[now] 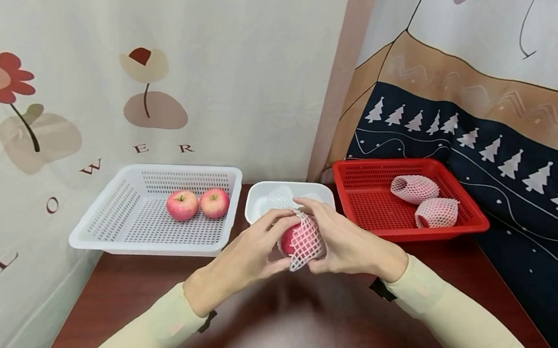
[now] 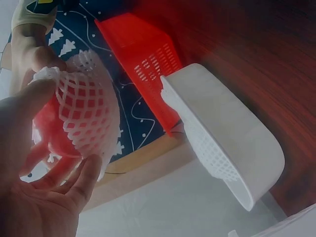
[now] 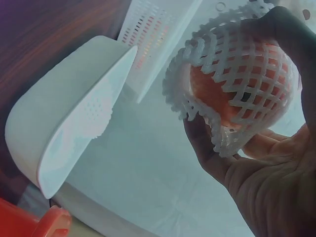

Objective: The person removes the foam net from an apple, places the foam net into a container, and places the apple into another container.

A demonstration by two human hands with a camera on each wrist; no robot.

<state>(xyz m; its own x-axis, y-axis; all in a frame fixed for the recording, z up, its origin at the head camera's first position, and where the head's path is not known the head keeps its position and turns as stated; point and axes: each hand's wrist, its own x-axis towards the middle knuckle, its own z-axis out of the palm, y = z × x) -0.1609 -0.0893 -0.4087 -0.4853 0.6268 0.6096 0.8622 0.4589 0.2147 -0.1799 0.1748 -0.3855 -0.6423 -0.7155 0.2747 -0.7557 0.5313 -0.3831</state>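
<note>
Both hands hold a red apple (image 1: 288, 239) partly covered by a white foam net (image 1: 308, 240), above the table in front of the small white tray. The left hand (image 1: 246, 254) grips the apple's left side, thumb low and fingers on top. On the other side the right hand (image 1: 353, 239) grips the net and apple between thumb and fingers. In the left wrist view the net (image 2: 89, 108) covers one side, with bare apple (image 2: 54, 128) showing beside it. The right wrist view shows apple skin (image 3: 210, 91) through the net's opening.
A white basket (image 1: 160, 250) with two apples (image 1: 183, 205) stands at the left. The small white tray (image 1: 256, 197) holds foam netting (image 1: 281, 196). At the right, a red basket (image 1: 368, 210) contains two net-wrapped items (image 1: 414, 189). Printed curtains hang behind.
</note>
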